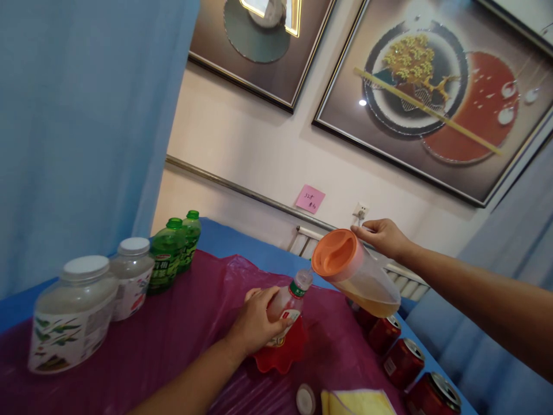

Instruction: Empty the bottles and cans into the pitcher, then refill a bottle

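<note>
My left hand [254, 323] wraps round a clear plastic bottle [287, 302] with a green-and-red neck band and a white label. The bottle leans to the right over a red scalloped dish [276, 360]; whether it rests in the dish is hidden. By its handle, my right hand [382, 237] holds a clear plastic pitcher [367, 282] with an orange lid [334, 253]. Tipped left, the pitcher has its spout at the bottle's mouth, and a thin stream shows there. Yellowish liquid lies along the pitcher's lower side.
Two white-lidded jars [73, 317] and two green bottles [166, 256] line the left of the purple plastic sheet [190, 340]. Several red cans [404, 363] stand along the right edge. Near the front lie a round white cap [306, 399] and a yellow cloth [358, 402].
</note>
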Tool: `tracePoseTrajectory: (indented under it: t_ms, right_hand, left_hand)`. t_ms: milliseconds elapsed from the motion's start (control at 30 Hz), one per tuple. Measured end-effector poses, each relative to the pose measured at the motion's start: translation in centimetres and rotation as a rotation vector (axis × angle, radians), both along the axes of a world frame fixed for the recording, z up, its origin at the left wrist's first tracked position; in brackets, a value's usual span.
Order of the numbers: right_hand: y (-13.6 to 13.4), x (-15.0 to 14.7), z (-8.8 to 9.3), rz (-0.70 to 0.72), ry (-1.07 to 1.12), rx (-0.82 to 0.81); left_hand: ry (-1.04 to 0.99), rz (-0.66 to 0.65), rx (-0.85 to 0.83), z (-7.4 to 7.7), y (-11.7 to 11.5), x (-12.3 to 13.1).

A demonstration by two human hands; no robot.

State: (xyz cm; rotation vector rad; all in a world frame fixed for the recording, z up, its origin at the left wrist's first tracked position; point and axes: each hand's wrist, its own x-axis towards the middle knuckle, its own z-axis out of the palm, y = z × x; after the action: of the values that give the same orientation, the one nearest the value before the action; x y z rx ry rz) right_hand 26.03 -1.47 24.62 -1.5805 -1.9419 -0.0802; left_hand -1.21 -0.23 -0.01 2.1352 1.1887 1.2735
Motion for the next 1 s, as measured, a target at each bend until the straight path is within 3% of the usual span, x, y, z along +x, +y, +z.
tracePoseTrajectory:
  t_ms: [1000]
  right_hand:
    - [-0.35, -0.21, -0.11, -0.014, 0.023, -0.044]
  left_hand:
    - [0.005, 0.010, 0.009, 0.17, -0.13, -0.05]
